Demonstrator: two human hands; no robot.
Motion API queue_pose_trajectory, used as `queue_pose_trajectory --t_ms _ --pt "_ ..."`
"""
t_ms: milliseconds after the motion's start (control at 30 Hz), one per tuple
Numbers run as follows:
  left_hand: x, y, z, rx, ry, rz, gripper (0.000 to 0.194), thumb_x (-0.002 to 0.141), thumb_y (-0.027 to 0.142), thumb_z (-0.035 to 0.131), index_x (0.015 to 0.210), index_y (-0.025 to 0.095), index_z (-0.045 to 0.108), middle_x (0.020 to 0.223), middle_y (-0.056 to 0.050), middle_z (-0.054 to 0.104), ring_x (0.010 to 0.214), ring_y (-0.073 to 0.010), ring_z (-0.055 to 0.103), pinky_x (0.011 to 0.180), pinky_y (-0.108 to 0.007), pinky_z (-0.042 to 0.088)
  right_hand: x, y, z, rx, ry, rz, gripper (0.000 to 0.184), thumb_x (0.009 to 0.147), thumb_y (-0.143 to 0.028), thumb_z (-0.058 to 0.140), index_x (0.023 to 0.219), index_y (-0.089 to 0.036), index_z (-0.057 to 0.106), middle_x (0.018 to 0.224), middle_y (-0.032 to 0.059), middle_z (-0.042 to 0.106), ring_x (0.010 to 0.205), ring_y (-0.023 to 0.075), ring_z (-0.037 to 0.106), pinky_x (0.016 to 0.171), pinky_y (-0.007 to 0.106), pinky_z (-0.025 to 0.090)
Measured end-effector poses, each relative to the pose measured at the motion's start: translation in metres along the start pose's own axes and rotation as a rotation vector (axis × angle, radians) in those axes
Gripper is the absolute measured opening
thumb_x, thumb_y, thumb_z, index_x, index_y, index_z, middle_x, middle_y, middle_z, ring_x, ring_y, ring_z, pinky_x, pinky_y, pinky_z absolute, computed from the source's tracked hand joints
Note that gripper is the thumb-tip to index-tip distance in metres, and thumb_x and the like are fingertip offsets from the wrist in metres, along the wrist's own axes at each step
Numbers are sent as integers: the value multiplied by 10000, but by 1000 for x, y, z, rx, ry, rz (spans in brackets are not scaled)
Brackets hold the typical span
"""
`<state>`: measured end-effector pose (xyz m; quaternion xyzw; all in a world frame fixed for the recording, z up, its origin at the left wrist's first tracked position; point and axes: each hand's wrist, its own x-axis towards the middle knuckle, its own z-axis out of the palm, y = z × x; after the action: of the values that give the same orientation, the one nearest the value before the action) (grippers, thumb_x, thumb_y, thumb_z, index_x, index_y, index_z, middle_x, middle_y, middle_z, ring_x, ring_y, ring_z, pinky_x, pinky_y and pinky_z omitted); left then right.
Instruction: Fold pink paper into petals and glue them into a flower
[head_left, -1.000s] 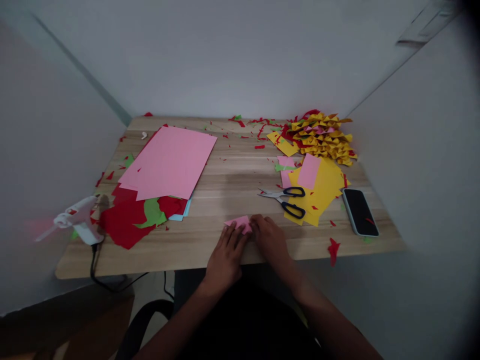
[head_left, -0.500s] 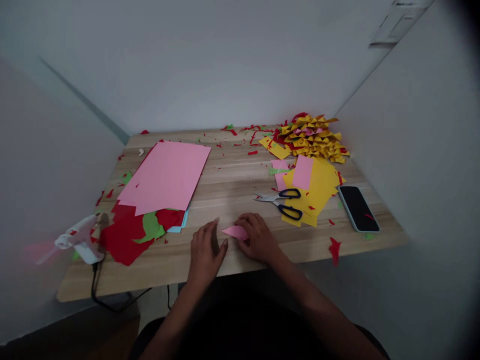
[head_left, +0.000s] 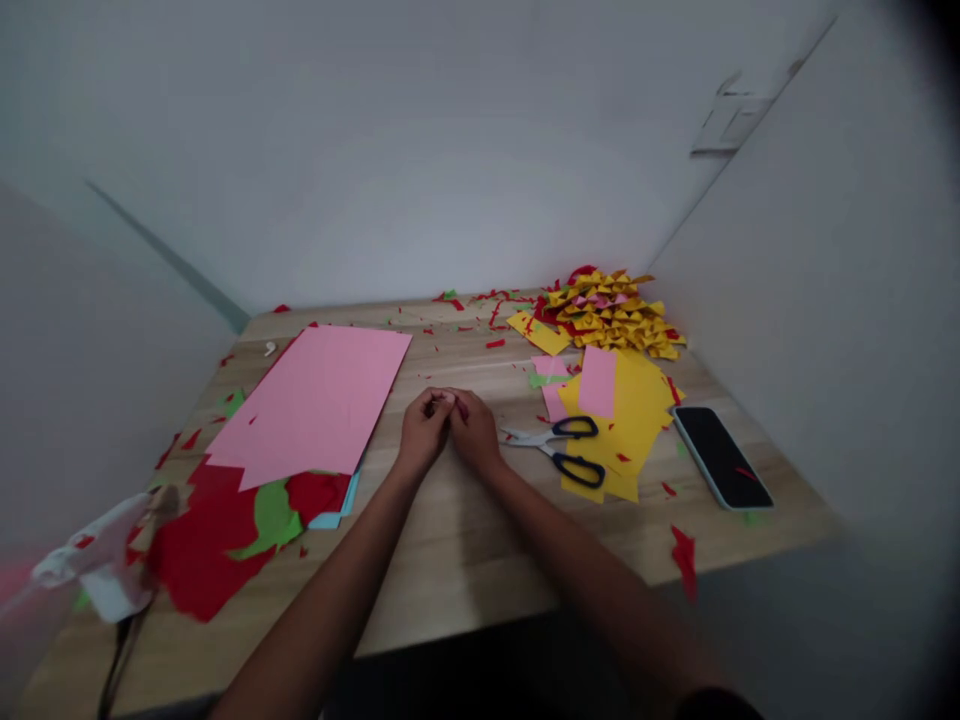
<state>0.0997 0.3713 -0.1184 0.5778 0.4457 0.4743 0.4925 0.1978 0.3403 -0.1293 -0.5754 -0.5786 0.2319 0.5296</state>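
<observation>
Both hands meet above the middle of the wooden table, fingertips together. My left hand point(head_left: 424, 425) is closed, its thumb and fingers pinched on a small folded piece of pink paper point(head_left: 449, 397). My right hand point(head_left: 475, 428) is closed on the same piece from the other side. Fingers hide nearly all of the paper, so its shape does not show. Just right of my right hand lies a pair of scissors point(head_left: 551, 438) with dark handles, blades slightly apart and pointing left. Large pink sheets point(head_left: 315, 400) lie to the left of my left hand.
Yellow sheets point(head_left: 626, 430) lie under the scissors' handles, with a phone point(head_left: 721, 458) to their right. A pile of folded yellow paper pieces point(head_left: 615, 315) stands at the back right. Red sheets point(head_left: 202, 560) and a white glue gun point(head_left: 112, 560) with a cable are front left.
My hands have moved forward, away from the table's front edge, and come together. My left hand has closed on the pink paper, which only my right hand held before. The view has shifted.
</observation>
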Motion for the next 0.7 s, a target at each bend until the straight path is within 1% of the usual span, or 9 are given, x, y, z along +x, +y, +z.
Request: queue_pose_trajectory --t_ms 67,167,233,300,400,467,533,600,700 --pt "16 0 2 -9 8 55 237 800 406 677 763 176 631 739 -1 633 740 -151 590 755 -257 475 10 3 5 28 75 9 284 955 -230 451 1108 -207 689 1083 78 728 1029 197 653 955 337 495" --pt "28 -6 -1 -36 60 114 208 775 364 699 846 175 650 759 7 617 685 -135 556 649 -228 454 16 14 11 71 139 20 282 937 -237 469 1117 -178 678 1059 90 739 971 191 684 873 308 532" --pt "30 -11 -5 -43 106 139 189 731 307 732 841 182 641 714 31 562 641 -119 521 588 -204 420 19 23 12 218 176 157 298 871 -245 542 1118 -168 689 1078 89 749 979 203 696 882 311 534" --pt "31 -14 -9 -40 164 138 179 722 292 731 826 187 630 696 37 528 619 -116 507 535 -193 387 24 27 12 343 184 251 303 831 -292 594 1080 -164 710 1039 82 765 955 216 700 865 322 541" --pt "35 -16 -16 -41 279 102 200 728 324 728 821 188 614 787 0 590 725 -148 586 561 -204 432 31 26 8 501 174 329 258 822 -389 646 945 -177 726 890 46 762 818 199 690 751 308 558" --pt "38 -18 -19 -33 315 72 236 734 323 719 902 191 617 903 -28 639 845 -173 632 620 -217 471 34 24 5 652 219 417 283 777 -416 705 943 -187 715 882 27 746 744 178 683 654 290 562" --pt "40 -21 -20 -20 302 46 287 737 319 708 978 191 620 1002 -53 663 879 -186 648 634 -235 486 35 24 4 730 245 473 310 743 -415 749 952 -190 705 847 8 727 640 148 659 571 269 547" --pt "40 -23 -19 -4 259 33 324 729 299 704 1026 185 637 1071 -72 674 855 -185 651 660 -262 504 34 24 3 745 246 478 312 745 -407 762 957 -188 696 809 -8 711 559 121 626 531 256 532" --pt "37 -23 -16 59 168 65 373 732 250 692 1098 183 666 1146 -88 681 899 -196 652 791 -316 523 32 25 2 737 252 446 308 778 -412 744 979 -187 682 835 0 721 574 118 641 577 265 553"
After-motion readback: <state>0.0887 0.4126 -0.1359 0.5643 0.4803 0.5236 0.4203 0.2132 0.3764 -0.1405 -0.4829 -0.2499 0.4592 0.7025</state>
